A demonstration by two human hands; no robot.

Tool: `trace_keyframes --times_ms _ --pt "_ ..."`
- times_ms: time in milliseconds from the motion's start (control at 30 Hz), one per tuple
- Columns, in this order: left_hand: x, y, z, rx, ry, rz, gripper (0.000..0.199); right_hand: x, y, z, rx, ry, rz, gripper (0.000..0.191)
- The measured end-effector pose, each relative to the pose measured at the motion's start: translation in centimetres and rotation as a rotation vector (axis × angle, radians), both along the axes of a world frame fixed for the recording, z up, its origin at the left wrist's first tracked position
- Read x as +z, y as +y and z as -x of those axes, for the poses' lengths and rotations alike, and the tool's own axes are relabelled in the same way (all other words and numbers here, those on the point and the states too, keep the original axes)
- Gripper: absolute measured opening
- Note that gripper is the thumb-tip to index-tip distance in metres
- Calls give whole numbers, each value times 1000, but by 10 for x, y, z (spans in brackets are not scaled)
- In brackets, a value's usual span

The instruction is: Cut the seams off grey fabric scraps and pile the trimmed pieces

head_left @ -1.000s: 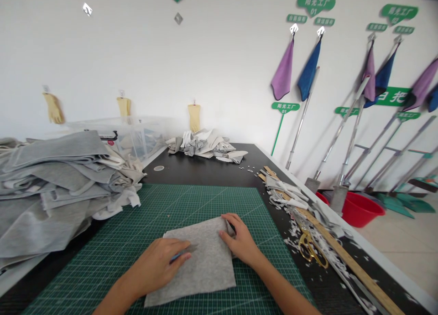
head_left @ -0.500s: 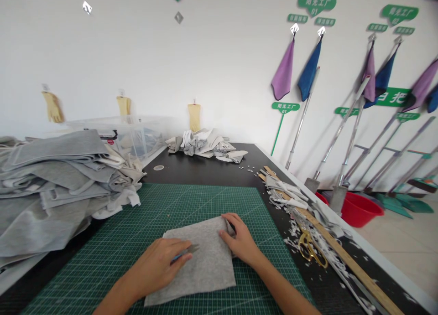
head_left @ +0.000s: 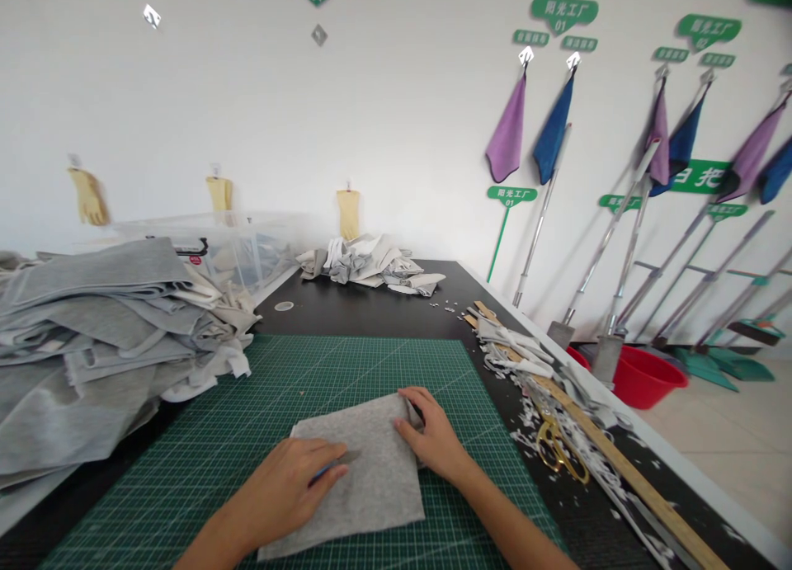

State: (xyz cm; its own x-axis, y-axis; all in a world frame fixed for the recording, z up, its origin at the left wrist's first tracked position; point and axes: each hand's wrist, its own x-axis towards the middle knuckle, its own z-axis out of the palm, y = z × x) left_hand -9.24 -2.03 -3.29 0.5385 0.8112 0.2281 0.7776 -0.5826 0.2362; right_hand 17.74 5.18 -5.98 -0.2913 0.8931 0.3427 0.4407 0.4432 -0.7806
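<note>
A folded piece of grey fabric [head_left: 371,463] lies flat on the green cutting mat [head_left: 204,454]. My left hand [head_left: 290,483] rests over its left part, closed around small thread snips [head_left: 351,456]; a bit of blue handle and a pointed metal tip stick out between thumb and fingers. At the fabric's upper right corner, my right hand [head_left: 430,438] pinches the edge between thumb and fingers, and the cloth curls up a little there. My left palm hides most of the snips' handle.
Grey fabric is heaped [head_left: 111,339] at the left, before a clear plastic box [head_left: 247,248]. More scraps [head_left: 371,261] lie at the back. Along the right edge are gold-handled scissors [head_left: 560,450], a wooden ruler [head_left: 624,471] and white trimmings. A red basin [head_left: 649,376] stands on the floor.
The view has shifted slightly. Both hands and the fabric stay nearly in place, with the tip of the snips still over the cloth.
</note>
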Motion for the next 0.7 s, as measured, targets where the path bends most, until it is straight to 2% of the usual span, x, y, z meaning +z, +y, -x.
trace_keyframes --times_ms 300,467,700 --pt "0 0 0 -20 2 2 34 -2 1 1 1 -5 -9 43" --pt "3 -1 -1 -11 3 22 29 -1 1 0 1 -7 -7 42" --pt "1 -1 -1 -68 -36 -30 35 -2 1 0 -4 -14 -4 43"
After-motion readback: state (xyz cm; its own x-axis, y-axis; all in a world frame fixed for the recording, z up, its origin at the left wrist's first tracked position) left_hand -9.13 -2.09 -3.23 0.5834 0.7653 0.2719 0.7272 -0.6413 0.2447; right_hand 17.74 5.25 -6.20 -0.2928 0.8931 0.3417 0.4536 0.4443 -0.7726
